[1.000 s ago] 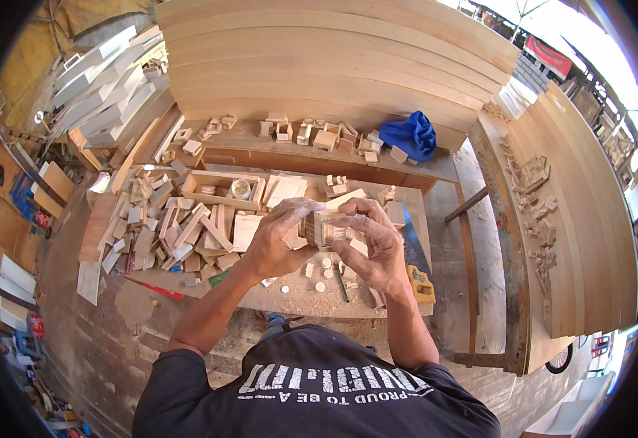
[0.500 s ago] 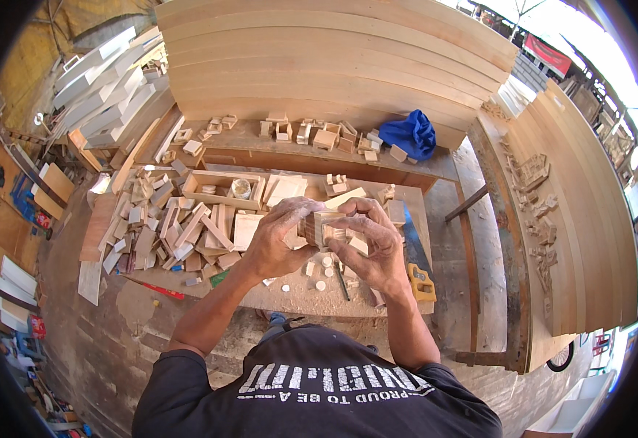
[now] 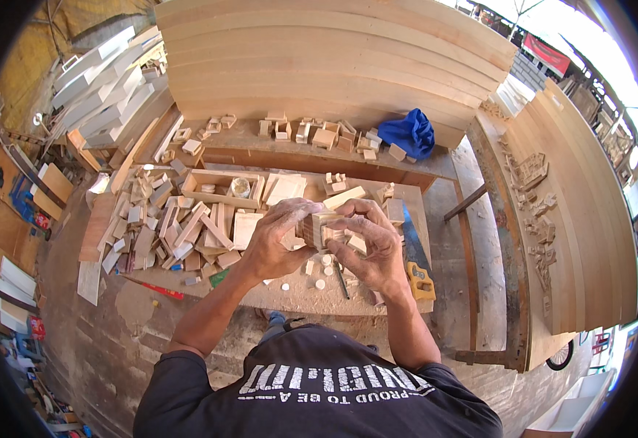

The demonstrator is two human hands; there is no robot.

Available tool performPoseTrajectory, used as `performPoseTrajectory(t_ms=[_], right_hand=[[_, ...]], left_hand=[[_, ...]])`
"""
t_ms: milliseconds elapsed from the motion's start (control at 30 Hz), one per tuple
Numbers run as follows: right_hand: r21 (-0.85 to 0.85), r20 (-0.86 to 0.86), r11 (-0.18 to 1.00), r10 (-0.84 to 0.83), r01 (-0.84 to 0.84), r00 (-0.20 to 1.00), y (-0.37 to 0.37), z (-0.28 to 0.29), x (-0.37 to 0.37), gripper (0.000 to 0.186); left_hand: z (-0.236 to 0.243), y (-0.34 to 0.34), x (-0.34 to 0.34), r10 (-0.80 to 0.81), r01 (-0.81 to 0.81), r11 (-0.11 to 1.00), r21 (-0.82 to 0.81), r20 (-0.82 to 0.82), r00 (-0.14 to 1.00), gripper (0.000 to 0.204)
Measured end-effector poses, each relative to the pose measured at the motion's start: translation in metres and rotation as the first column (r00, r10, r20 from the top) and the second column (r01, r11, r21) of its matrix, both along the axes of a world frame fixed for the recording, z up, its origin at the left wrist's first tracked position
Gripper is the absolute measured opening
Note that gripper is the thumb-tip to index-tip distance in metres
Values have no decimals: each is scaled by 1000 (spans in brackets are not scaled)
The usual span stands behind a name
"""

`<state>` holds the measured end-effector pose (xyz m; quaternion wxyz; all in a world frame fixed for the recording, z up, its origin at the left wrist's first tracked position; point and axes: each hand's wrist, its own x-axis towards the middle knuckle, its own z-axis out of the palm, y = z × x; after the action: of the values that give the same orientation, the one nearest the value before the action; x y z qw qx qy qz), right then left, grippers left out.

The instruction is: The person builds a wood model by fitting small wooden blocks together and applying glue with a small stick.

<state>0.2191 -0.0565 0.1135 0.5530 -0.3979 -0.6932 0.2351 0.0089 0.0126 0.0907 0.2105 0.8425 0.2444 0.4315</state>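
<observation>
Both hands hold a small wooden box-like piece (image 3: 310, 232) above the workbench (image 3: 279, 296). My left hand (image 3: 279, 237) grips its left side, thumb below and fingers over the top. From the right, my right hand (image 3: 377, 248) pinches it with thumb and fingers. Part of the piece is hidden behind my fingers. Beneath the hands, small round wooden discs (image 3: 319, 284) and a dark pencil-like stick (image 3: 343, 283) lie on the sawdust-covered top. A handsaw with a yellow handle (image 3: 421, 282) rests at the bench's right end.
Wood offcuts (image 3: 147, 239) are heaped on the bench's left half. Behind them sits a wooden tray (image 3: 209, 200) with a jar (image 3: 240, 188) in it. Small wooden assemblies (image 3: 326, 137) and a blue cloth (image 3: 411, 134) line the back shelf. Tall plank panels (image 3: 333, 58) stand behind.
The wooden piece has turned very slightly between my fingers. Both hands stay in nearly the same place; little else differs.
</observation>
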Motion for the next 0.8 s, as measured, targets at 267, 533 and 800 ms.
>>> performPoseTrajectory(t_ms=[267, 533, 800], right_hand=[[12, 13, 1000, -4, 4, 1000, 2, -1, -3, 32], [26, 41, 1000, -7, 6, 999, 5, 2, -5, 33], [28, 144, 1000, -14, 10, 989, 5, 6, -4, 41]], left_hand=[[-2, 0, -2, 0, 0, 1000, -11, 24, 1000, 70], [-3, 2, -4, 7, -7, 1000, -6, 45, 999, 70], [-3, 3, -7, 13, -12, 1000, -11, 38, 999, 71]])
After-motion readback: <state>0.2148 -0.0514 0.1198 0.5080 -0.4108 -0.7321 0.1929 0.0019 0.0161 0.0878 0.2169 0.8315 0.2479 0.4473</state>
